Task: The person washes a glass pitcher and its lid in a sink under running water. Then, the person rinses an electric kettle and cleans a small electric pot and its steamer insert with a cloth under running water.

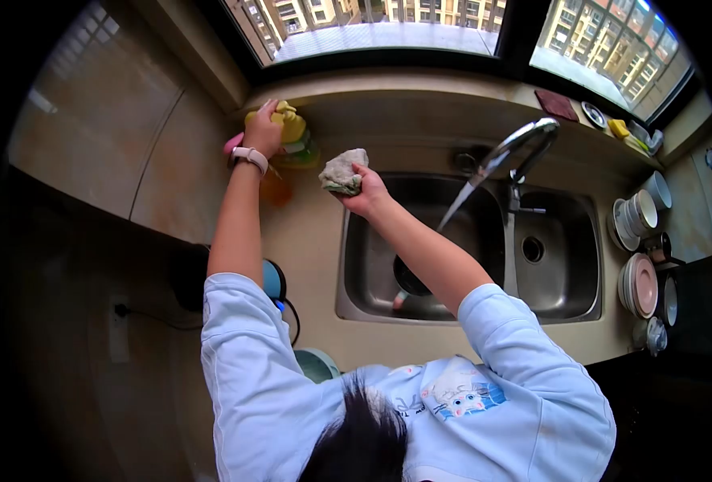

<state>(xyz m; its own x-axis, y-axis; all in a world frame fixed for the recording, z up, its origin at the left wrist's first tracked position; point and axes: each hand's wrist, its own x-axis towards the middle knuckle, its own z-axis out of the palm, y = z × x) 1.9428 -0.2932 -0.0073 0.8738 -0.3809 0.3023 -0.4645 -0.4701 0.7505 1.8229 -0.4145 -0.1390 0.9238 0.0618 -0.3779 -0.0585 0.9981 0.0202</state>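
Note:
My left hand (264,133), with a pale watch band on its wrist, is closed at the top of a yellow-green dish soap bottle (296,145) in the counter's back left corner. Its fingers are partly hidden. A pink object (234,144) shows just left of that hand. My right hand (367,196) grips a crumpled, greyish-white dishcloth (343,171) above the rear left edge of the sink. Below my right forearm, a dark round pan (408,277) lies in the left basin, mostly covered by the arm.
Water runs from the faucet (497,161) into the left basin of the steel sink (348,301). Stacked bowls (642,212) and plates (644,286) stand on the right. A brown cloth (557,104) lies on the windowsill. A blue appliance (272,281) with a cord sits at left.

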